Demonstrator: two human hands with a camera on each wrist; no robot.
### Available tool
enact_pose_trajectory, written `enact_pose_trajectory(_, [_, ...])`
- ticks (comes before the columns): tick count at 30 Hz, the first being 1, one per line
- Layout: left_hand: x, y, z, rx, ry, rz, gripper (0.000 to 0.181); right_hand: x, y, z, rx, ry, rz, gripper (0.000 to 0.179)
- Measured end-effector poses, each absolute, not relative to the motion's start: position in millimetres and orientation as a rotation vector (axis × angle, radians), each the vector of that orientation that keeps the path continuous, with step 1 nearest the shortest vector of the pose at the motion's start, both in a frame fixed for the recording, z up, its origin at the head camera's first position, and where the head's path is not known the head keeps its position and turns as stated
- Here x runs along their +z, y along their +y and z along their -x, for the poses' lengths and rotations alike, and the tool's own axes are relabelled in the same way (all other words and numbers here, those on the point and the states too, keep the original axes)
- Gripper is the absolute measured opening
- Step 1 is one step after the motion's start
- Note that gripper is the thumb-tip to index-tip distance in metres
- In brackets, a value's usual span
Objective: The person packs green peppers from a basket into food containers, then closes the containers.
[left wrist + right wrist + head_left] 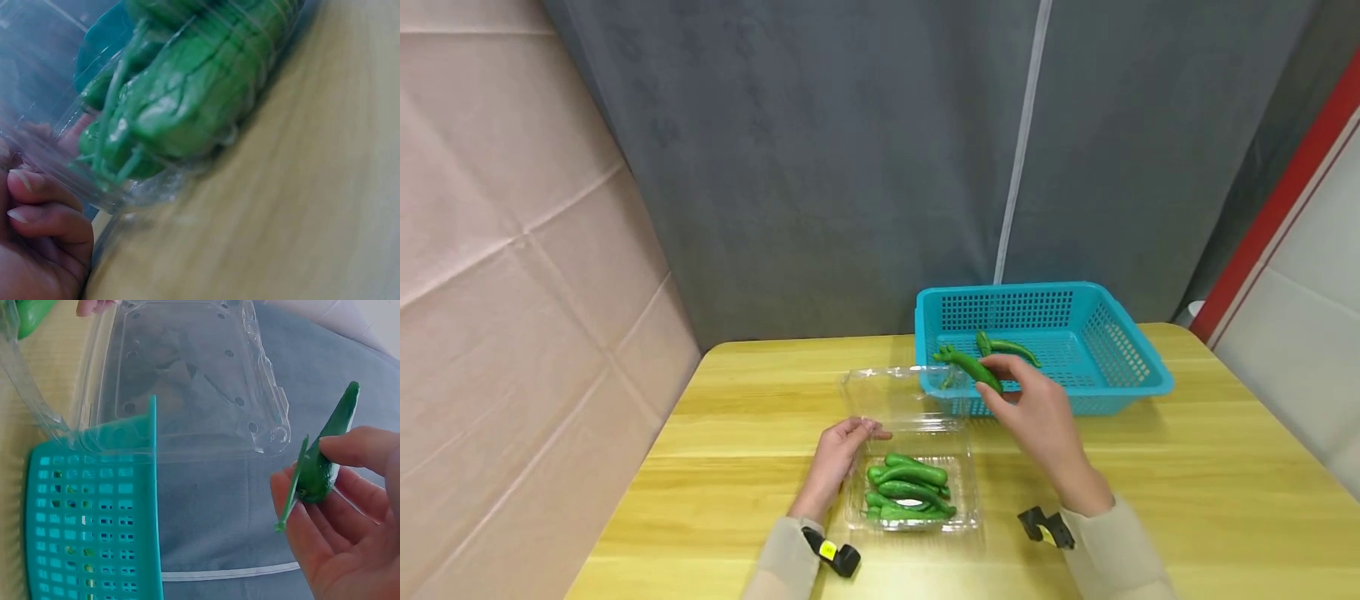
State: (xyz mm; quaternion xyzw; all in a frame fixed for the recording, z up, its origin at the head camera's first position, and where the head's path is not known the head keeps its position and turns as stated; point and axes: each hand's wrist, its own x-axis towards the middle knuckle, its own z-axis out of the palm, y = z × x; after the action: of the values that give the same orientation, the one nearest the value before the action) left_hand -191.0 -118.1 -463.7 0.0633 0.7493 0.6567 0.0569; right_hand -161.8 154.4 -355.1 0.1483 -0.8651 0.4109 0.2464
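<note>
My right hand holds a green chili pepper between thumb and fingers, over the near rim of the blue basket. In the right wrist view that pepper points its stem toward the lower left. Beside the hinge, my left hand pinches the left edge of a clear plastic clamshell box. Its lid stands raised at the back. Several green peppers lie side by side in the box's base. In the left wrist view, curled fingers show at the plastic edge.
A few more peppers lie in the basket, which stands at the back right of the wooden table. The lid overlaps the basket's left front corner in the head view. A grey curtain hangs behind the table.
</note>
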Motion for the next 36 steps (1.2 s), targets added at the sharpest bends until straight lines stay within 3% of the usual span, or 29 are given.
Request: enact_pose_trajectory(36, [-471, -119, 194, 2.018, 2.249, -0.166, 0.034, -395, 117, 168, 1.177, -2.508, -0.766, 0.03])
